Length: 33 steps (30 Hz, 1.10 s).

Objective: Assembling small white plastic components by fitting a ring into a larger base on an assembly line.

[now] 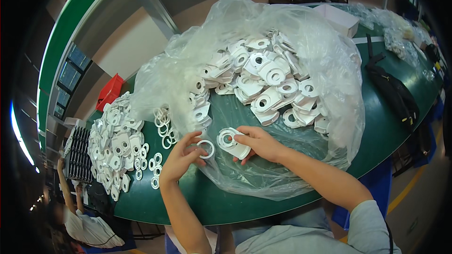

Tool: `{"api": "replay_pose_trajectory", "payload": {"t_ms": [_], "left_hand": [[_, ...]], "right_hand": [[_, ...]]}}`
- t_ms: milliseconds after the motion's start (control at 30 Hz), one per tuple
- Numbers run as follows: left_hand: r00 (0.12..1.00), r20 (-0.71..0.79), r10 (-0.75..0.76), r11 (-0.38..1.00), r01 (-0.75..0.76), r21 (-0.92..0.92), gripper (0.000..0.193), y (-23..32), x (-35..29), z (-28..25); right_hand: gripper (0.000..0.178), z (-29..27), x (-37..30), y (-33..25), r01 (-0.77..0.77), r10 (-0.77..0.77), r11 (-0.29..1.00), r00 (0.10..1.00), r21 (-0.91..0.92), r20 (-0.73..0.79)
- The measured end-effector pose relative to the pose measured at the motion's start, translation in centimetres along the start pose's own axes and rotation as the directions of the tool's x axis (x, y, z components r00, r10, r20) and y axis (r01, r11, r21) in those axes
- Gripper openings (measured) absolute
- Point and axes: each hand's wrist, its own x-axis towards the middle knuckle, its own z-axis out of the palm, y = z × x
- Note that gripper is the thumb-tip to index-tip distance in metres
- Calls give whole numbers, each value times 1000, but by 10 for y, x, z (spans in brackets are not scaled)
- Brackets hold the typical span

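Over the near part of the green table, my right hand [258,144] grips a white plastic plate-shaped part [234,145] with a round ringed opening at one end. My left hand [181,156] is just to its left, its fingers curled round the edge of a thin white ring [205,149]. Ring and part are apart, with a small gap between them. Beyond both hands, a big heap of similar white parts [273,73] lies in a spread-open clear plastic bag [329,66].
A second pile of white parts [115,141] lies at the left, beside loose white rings [164,122]. Further left are a red bin [109,92], a black rack [79,155] and another person [89,228]. A black bag [393,89] and a white box [336,19] are on the right.
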Motion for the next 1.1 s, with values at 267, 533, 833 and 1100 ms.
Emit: {"api": "replay_pose_trajectory", "payload": {"t_ms": [267, 533, 833, 1100], "left_hand": [[975, -144, 168, 986, -164, 42, 16, -2, 17, 13], [906, -332, 262, 952, -300, -68, 16, -4, 20, 26], [885, -370, 284, 947, -319, -37, 15, 0, 18, 39], [899, -247, 361, 932, -358, 59, 13, -4, 17, 57]], "right_hand": [[30, -1, 0, -1, -21, 21, 999, 1000, 44, -12], [31, 0, -1, -3, -54, 54, 996, 999, 64, 3], [31, -2, 1, 2, -28, 27, 997, 1000, 78, 6], [33, -1, 1, 1, -38, 37, 996, 999, 78, 16]]}}
